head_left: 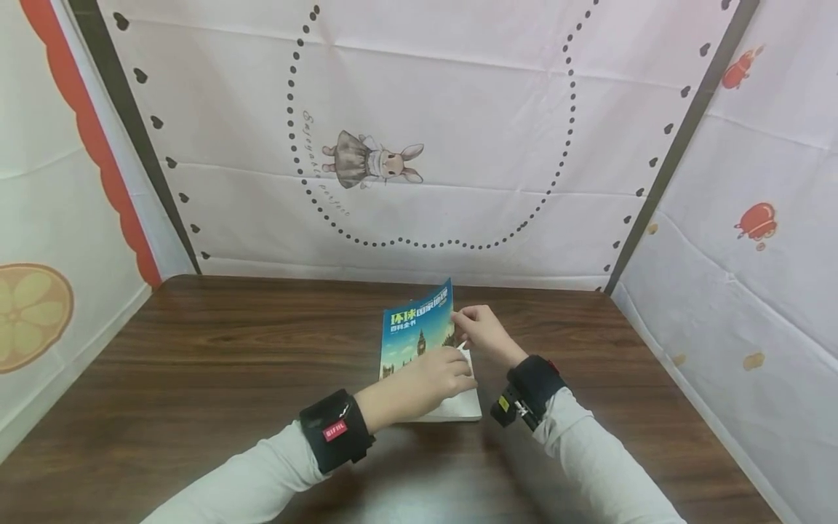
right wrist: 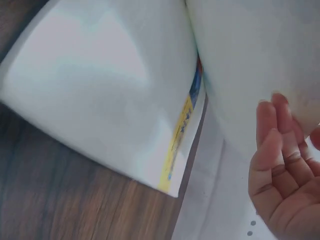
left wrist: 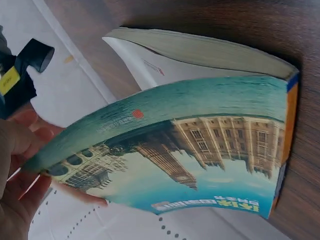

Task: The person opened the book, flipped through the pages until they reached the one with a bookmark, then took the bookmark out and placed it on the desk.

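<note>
A paperback book (head_left: 417, 333) with a blue city-and-clock-tower cover lies on the table with that cover lifted and bowed. My right hand (head_left: 486, 332) pinches the cover's free edge near its upper right; its curled fingers (right wrist: 282, 165) show beside the pale inner side of the cover. My left hand (head_left: 422, 386) is in front of the cover's lower part, palm side hidden in the head view. At the left of the left wrist view, fingers (left wrist: 22, 200) grip the free end of the cover. White inner pages (right wrist: 85, 75) are exposed beneath.
The brown wooden table (head_left: 229, 364) runs back to a white patterned cloth (head_left: 458, 109), with further cloth walls on both sides. Black camera bands (head_left: 335, 429) are strapped round both wrists.
</note>
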Action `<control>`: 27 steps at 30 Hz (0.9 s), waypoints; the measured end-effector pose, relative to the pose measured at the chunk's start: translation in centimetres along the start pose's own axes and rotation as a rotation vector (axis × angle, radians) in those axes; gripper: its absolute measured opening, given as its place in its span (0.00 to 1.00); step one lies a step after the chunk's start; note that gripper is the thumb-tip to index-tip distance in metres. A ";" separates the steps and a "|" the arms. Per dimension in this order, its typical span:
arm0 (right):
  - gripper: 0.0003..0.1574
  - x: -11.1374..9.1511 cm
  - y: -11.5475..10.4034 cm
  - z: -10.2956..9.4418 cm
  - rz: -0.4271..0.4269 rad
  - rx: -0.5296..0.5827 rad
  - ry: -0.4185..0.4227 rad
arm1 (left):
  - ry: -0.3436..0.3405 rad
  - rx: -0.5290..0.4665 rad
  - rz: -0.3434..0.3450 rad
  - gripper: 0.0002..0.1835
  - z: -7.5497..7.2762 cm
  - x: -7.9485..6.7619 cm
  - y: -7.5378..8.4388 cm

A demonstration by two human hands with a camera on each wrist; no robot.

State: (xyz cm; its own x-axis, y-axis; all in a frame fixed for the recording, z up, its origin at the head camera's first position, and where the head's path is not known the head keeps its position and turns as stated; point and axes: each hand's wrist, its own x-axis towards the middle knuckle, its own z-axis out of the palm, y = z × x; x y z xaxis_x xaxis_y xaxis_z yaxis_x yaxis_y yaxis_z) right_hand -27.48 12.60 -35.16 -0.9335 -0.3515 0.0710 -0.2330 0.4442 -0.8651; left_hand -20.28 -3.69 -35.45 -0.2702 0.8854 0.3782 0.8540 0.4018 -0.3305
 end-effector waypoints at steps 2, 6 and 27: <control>0.21 -0.2 0.4 0.1 -0.024 -0.053 -0.001 | -0.052 0.028 -0.036 0.15 -0.3 -0.5 -0.1; 0.18 -1.3 1.4 0.6 -0.078 -0.259 -0.005 | -0.085 0.133 -0.067 0.15 -0.9 -1.8 -0.5; 0.41 -6.1 3.5 1.6 -0.162 -0.879 -0.377 | -0.355 0.129 -0.281 0.14 -1.5 -7.1 -1.4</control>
State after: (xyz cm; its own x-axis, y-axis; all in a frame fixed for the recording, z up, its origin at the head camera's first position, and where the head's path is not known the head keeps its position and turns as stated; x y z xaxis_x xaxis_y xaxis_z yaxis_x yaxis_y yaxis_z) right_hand -22.16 14.96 -39.40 -0.7594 -0.6354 -0.1398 -0.6143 0.7711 -0.1676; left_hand -18.89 -10.91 -36.38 -0.6371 0.7546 0.1569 0.6701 0.6429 -0.3709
